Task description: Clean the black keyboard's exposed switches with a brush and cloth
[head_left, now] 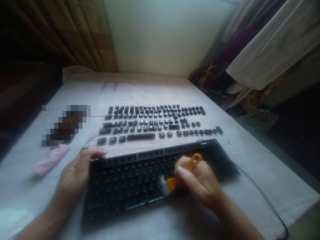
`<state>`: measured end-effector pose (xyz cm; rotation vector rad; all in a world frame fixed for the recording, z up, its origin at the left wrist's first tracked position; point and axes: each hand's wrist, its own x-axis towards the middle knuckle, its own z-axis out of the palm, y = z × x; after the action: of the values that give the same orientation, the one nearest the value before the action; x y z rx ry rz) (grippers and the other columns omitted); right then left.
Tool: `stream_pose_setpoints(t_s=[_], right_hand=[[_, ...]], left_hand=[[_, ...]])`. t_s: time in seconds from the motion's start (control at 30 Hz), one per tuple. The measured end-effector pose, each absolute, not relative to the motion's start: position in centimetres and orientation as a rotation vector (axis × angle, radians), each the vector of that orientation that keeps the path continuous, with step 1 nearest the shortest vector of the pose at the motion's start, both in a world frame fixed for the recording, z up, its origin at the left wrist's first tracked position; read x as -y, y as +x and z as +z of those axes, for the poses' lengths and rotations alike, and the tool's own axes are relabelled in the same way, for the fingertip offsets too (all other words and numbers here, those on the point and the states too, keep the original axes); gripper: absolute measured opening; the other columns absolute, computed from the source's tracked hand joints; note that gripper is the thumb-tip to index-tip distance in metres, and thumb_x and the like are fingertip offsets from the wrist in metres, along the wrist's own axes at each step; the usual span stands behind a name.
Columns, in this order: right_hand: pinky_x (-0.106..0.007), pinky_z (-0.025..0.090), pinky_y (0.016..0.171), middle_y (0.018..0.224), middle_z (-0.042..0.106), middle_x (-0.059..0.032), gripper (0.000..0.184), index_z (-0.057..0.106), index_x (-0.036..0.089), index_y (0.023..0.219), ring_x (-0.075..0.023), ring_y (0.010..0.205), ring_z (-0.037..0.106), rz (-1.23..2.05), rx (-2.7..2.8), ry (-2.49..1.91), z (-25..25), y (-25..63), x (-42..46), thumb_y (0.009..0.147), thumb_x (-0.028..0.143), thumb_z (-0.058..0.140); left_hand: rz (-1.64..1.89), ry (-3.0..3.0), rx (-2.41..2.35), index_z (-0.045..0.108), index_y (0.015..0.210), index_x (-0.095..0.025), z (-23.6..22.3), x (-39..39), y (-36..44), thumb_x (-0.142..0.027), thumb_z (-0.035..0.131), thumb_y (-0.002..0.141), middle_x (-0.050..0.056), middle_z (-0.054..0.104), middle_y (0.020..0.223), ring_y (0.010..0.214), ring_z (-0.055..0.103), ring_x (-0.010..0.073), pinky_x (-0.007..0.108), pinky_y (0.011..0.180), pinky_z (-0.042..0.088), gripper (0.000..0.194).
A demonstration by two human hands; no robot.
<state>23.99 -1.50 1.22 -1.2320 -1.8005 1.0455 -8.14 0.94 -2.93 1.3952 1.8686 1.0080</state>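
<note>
A black keyboard point(147, 170) with its keycaps off lies tilted across the near part of the white cloth. My left hand point(77, 170) grips its far left corner, with the thumb or a finger along the top edge and the other fingers mostly hidden. In my right hand point(200, 181) is a small brush point(172, 183) with an orange handle and pale bristles. The fingers are closed around the handle. Its bristles are blurred and appear to touch the lower middle of the key bed.
Loose black keycaps point(140, 128) lie in rows beyond the keyboard. A thin metal tool point(89, 141) and a pink cloth point(51, 160) are at the left, near a pixelated patch. A black cable point(265, 196) runs off to the right. Cloths point(270, 50) hang at the upper right.
</note>
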Motion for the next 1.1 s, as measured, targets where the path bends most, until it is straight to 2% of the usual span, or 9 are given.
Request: stream_pose_setpoints(t_s=[0.13,0.23,0.3,0.4,0.5,0.67,0.93,1.1], right_hand=[[-0.02,0.045,0.046,0.06,0.062,-0.0005,0.033,0.058,0.019,0.073,-0.0116,0.049,0.059,1.269,1.708,-1.152,0.5,23.6,2.0,0.1,0.036,0.049],[-0.02,0.051,0.049,0.064,0.066,-0.0006,0.031,0.063,0.018,0.083,-0.0124,0.052,0.064,1.207,1.544,-1.13,0.1,23.5,1.9,0.102,0.04,0.051],[-0.021,0.054,0.054,0.069,0.069,-0.0008,0.023,0.065,0.019,0.09,-0.0131,0.057,0.068,1.052,1.51,-1.123,0.0,23.5,1.6,0.102,0.035,0.054],[-0.022,0.055,0.06,0.074,0.071,-0.0017,0.013,0.066,0.019,0.091,-0.0141,0.064,0.069,0.884,1.725,-1.072,0.2,23.7,1.1,0.098,0.022,0.055],[-0.023,0.053,0.059,0.075,0.072,-0.0026,0.014,0.066,0.019,0.09,-0.0143,0.063,0.069,0.788,1.936,-1.038,0.5,23.9,1.0,0.095,0.016,0.054],[-0.023,0.049,0.055,0.068,0.069,-0.0017,0.018,0.064,0.019,0.084,-0.0132,0.056,0.064,0.763,2.061,-1.06,1.0,24.4,1.2,0.096,0.018,0.049],[-0.022,0.041,0.049,0.057,0.06,0.0008,0.027,0.053,0.021,0.071,-0.0112,0.048,0.054,0.934,2.091,-1.045,1.8,24.3,1.5,0.096,0.02,0.045],[-0.022,0.045,0.05,0.06,0.064,-0.0004,0.029,0.056,0.02,0.076,-0.0116,0.05,0.056,1.265,1.945,-1.027,1.2,23.8,2.1,0.1,0.031,0.045]], left_hand=[[1.006,1.404,-1.871,0.07,0.083,-0.029,-2.7,-0.8,-8.0,-0.091,0.037,0.072,0.005,0.073,0.1,0.113,0.064,0.032,0.053,0.117,0.039,0.071],[1.0,1.396,-1.878,0.07,0.083,-0.028,-2.6,-0.8,-7.9,-0.093,0.036,0.07,0.006,0.073,0.099,0.112,0.064,0.0326,0.053,0.115,0.041,0.074],[1.004,1.389,-1.881,0.07,0.083,-0.027,-2.7,-0.9,-7.9,-0.094,0.036,0.07,0.006,0.073,0.098,0.111,0.065,0.0326,0.053,0.114,0.042,0.076],[1.008,1.385,-1.879,0.07,0.084,-0.027,-2.9,-0.9,-8.0,-0.093,0.036,0.071,0.006,0.073,0.098,0.11,0.065,0.0323,0.053,0.114,0.042,0.075],[1.007,1.39,-1.871,0.07,0.084,-0.028,-2.9,-0.8,-8.1,-0.091,0.036,0.073,0.005,0.073,0.1,0.113,0.064,0.0319,0.052,0.114,0.042,0.073],[1.003,1.384,-1.882,0.07,0.085,-0.027,-2.9,-0.8,-8.1,-0.092,0.038,0.071,0.006,0.073,0.099,0.112,0.064,0.0328,0.052,0.113,0.042,0.074],[1.007,1.39,-1.86,0.07,0.086,-0.027,-3.0,-0.8,-8.1,-0.088,0.036,0.077,0.005,0.073,0.1,0.114,0.064,0.0305,0.05,0.115,0.041,0.071],[0.993,1.423,-1.866,0.07,0.087,-0.027,-3.0,-0.7,-8.2,-0.087,0.036,0.078,0.005,0.073,0.098,0.11,0.065,0.0299,0.048,0.112,0.044,0.07]])
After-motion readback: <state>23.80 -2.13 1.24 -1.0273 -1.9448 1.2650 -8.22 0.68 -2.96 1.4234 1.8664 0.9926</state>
